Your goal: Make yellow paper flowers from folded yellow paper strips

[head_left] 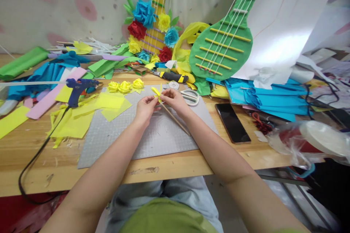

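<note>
Both my hands meet over the grey cutting mat [109, 145]. My left hand [147, 107] pinches a small piece of yellow crepe paper [155, 91] from the left side. Against its other side, the fingers of my right hand [175, 100] are closed on the same paper. A thin wooden stick [176, 120] slants down to the right from between my hands; its upper end is hidden by the fingers. White-handled scissors [191, 97] lie just beyond my right hand. Several yellow paper roses [124, 86] rest at the mat's upper left edge.
A blue glue gun [75, 91] with a black cord stands at left, near yellow paper sheets [109, 102]. A phone [232, 122] lies at right. Behind are a utility knife [173, 76], a green paper-covered guitar shape [222, 52], a yellow flower-trimmed one [155, 38] and blue crepe paper [270, 96].
</note>
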A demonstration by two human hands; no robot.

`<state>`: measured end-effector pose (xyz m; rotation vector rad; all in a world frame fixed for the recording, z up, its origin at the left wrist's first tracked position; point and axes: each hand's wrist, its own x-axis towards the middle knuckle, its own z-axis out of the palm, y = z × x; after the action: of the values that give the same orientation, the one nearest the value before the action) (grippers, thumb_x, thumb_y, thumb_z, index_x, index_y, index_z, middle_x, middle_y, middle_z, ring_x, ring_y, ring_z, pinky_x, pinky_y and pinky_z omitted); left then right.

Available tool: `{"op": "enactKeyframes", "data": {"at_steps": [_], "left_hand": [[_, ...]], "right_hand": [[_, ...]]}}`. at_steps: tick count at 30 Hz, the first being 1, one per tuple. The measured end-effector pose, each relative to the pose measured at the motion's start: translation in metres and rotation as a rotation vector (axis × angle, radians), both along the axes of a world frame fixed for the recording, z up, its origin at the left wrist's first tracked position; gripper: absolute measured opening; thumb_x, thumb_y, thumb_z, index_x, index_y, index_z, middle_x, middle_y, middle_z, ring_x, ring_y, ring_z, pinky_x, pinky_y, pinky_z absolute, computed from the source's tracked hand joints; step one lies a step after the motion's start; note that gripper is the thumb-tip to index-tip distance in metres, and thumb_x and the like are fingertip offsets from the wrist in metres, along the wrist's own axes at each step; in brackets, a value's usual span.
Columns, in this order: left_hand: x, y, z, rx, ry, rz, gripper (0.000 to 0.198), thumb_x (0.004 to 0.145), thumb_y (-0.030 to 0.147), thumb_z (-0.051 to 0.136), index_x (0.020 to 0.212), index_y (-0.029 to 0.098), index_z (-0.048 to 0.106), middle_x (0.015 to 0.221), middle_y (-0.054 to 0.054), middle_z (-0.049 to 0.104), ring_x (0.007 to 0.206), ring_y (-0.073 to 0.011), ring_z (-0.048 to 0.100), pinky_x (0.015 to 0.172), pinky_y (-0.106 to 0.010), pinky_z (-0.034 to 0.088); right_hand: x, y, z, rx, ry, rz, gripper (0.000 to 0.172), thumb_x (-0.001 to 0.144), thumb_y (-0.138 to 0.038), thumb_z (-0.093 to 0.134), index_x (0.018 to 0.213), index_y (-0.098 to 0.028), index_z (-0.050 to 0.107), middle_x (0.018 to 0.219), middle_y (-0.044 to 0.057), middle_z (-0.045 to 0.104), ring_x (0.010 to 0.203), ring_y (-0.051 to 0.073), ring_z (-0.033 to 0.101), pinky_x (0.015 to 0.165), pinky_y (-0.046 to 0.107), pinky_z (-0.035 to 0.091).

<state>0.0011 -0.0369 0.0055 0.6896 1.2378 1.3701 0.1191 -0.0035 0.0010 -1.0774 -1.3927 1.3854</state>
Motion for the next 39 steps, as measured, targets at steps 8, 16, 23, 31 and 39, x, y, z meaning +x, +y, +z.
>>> {"op": "enactKeyframes", "data": {"at_steps": [8, 16, 23, 31, 39], "left_hand": [[-0.002, 0.003, 0.0, -0.006, -0.061, 0.085, 0.014, 0.064, 0.017, 0.067, 0.064, 0.013, 0.054, 0.062, 0.003, 0.054, 0.058, -0.0071, 0.054, 0.053, -0.02, 0.048], [-0.011, 0.009, -0.005, 0.0, -0.18, 0.216, 0.012, 0.066, 0.015, 0.065, 0.069, 0.015, 0.054, 0.064, 0.003, 0.055, 0.059, -0.0059, 0.054, 0.06, -0.02, 0.047], [-0.014, 0.008, -0.002, -0.029, -0.266, 0.135, 0.006, 0.072, 0.011, 0.056, 0.068, 0.014, 0.054, 0.063, 0.0, 0.061, 0.062, -0.0077, 0.06, 0.072, -0.023, 0.049], [-0.017, 0.008, 0.003, -0.039, -0.328, 0.071, 0.012, 0.075, 0.006, 0.049, 0.072, 0.012, 0.059, 0.076, -0.006, 0.067, 0.077, -0.0126, 0.065, 0.082, -0.027, 0.05], [-0.016, 0.007, 0.0, 0.013, -0.351, 0.03, 0.014, 0.076, 0.005, 0.046, 0.077, 0.012, 0.058, 0.086, -0.009, 0.068, 0.086, -0.0148, 0.065, 0.087, -0.03, 0.049]], "right_hand": [[-0.001, -0.007, 0.004, -0.041, -0.139, 0.006, 0.037, 0.064, -0.041, 0.065, 0.089, -0.02, 0.046, 0.071, -0.004, 0.054, 0.062, 0.008, 0.052, 0.056, 0.022, 0.042], [0.0, -0.007, -0.001, -0.012, -0.497, 0.015, 0.031, 0.067, -0.044, 0.063, 0.067, -0.02, 0.044, 0.052, -0.005, 0.048, 0.047, 0.009, 0.043, 0.046, 0.022, 0.03], [-0.005, -0.013, -0.005, 0.081, -0.61, -0.009, 0.028, 0.069, -0.042, 0.062, 0.061, -0.019, 0.048, 0.058, -0.002, 0.054, 0.056, 0.01, 0.046, 0.053, 0.023, 0.029], [-0.001, -0.009, -0.007, 0.073, -0.612, -0.018, 0.031, 0.074, -0.046, 0.056, 0.059, -0.019, 0.049, 0.053, -0.002, 0.054, 0.052, 0.01, 0.046, 0.051, 0.023, 0.029], [0.003, -0.006, -0.011, 0.062, -0.562, 0.056, 0.034, 0.078, -0.047, 0.051, 0.062, -0.018, 0.054, 0.053, -0.001, 0.056, 0.044, 0.008, 0.043, 0.046, 0.022, 0.028]]}}
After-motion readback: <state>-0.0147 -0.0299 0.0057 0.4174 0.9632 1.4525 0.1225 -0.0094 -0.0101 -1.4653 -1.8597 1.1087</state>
